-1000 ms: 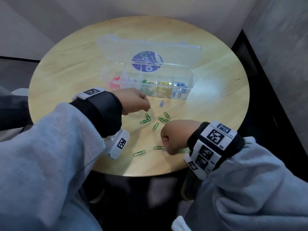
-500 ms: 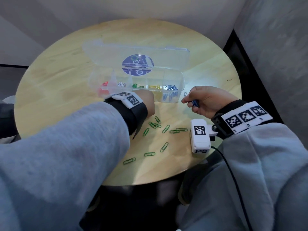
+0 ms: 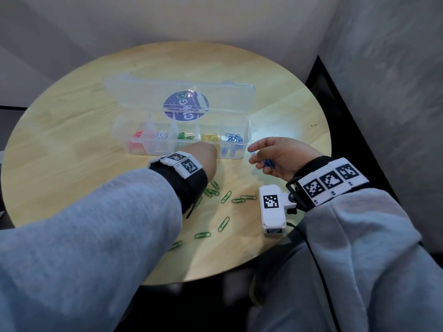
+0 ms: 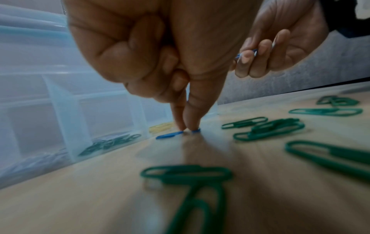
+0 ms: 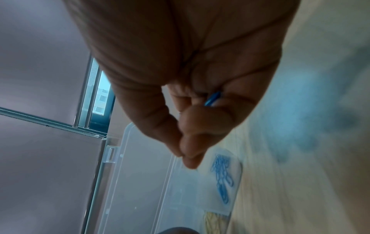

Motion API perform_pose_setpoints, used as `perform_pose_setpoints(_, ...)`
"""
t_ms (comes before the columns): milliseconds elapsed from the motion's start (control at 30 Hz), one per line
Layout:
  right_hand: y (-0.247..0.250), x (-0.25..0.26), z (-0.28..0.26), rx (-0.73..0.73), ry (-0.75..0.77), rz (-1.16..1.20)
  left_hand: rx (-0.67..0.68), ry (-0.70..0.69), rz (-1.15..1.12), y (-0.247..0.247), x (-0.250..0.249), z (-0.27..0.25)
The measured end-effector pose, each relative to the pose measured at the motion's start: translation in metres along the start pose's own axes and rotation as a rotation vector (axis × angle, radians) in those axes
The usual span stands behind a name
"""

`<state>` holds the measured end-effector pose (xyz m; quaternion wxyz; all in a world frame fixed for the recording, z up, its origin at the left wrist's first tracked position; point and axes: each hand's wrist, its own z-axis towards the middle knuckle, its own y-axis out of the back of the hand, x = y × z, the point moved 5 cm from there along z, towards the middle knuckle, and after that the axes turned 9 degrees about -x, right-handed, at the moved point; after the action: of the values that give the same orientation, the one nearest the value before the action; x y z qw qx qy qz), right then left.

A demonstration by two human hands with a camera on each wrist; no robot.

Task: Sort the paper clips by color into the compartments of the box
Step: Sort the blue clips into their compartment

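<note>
Left hand (image 4: 160, 52): thumb and forefinger pinch a blue paper clip (image 4: 170, 134) lying on the counter (image 3: 72, 144), just beside the open clear compartment box (image 3: 247, 130). Right hand (image 3: 285, 156): fingers curled, holding several blue clips (image 3: 267, 162) above the counter near the box's blue compartment. Green paper clips (image 3: 224, 222) lie scattered on the counter.

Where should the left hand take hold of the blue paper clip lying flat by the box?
Best pinched across its narrow width near the middle, coming straight down from above. The blue paper clip lies flat on the table, close to the box wall, so a side approach is blocked. The left hand fingertips already touch there.
</note>
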<state>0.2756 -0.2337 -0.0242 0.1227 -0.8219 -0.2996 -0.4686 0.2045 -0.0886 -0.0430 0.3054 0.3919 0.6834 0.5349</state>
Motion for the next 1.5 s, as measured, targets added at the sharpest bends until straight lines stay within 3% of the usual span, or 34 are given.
perform_pose_setpoints(233,0.0,-0.001,0.0,0.01,-0.018,-0.012,-0.033,0.011,-0.017,0.001,0.001,-0.006)
perform_pose_setpoints(667,0.0,-0.005,-0.003,-0.042,-0.095,0.066,0.136,0.002,-0.036,0.002,0.007,-0.014)
perform_pose_setpoints(733,-0.003,-0.006,-0.004,-0.02,-0.094,-0.01,0.16,0.027,-0.166,0.008,0.019,-0.019)
perform_pose_setpoints(967,-0.019,-0.009,-0.003,0.035,-0.117,-0.216,0.275,0.324,-1.224,0.024,0.057,-0.037)
perform_pose_setpoints(1100,-0.027,-0.011,-0.005,0.037,-0.124,-0.26,0.28,0.394,-1.406,0.026,0.067,-0.043)
perform_pose_setpoints(1200,-0.028,-0.01,-0.007,0.023,-0.117,-0.313,0.236,0.347,-1.197,0.021,0.064,-0.042)
perform_pose_setpoints(1367,-0.026,-0.004,-0.008,0.016,-0.067,-0.332,0.064,-0.077,-0.373,0.02,0.04,-0.038)
perform_pose_setpoints(1433,-0.021,-0.001,-0.009,0.013,-0.044,-0.282,-0.02,-0.137,-0.12,0.026,0.03,-0.036)
perform_pose_setpoints(1500,-0.015,0.001,-0.008,0.006,-0.034,-0.23,0.002,-0.147,0.058,0.027,0.022,-0.031)
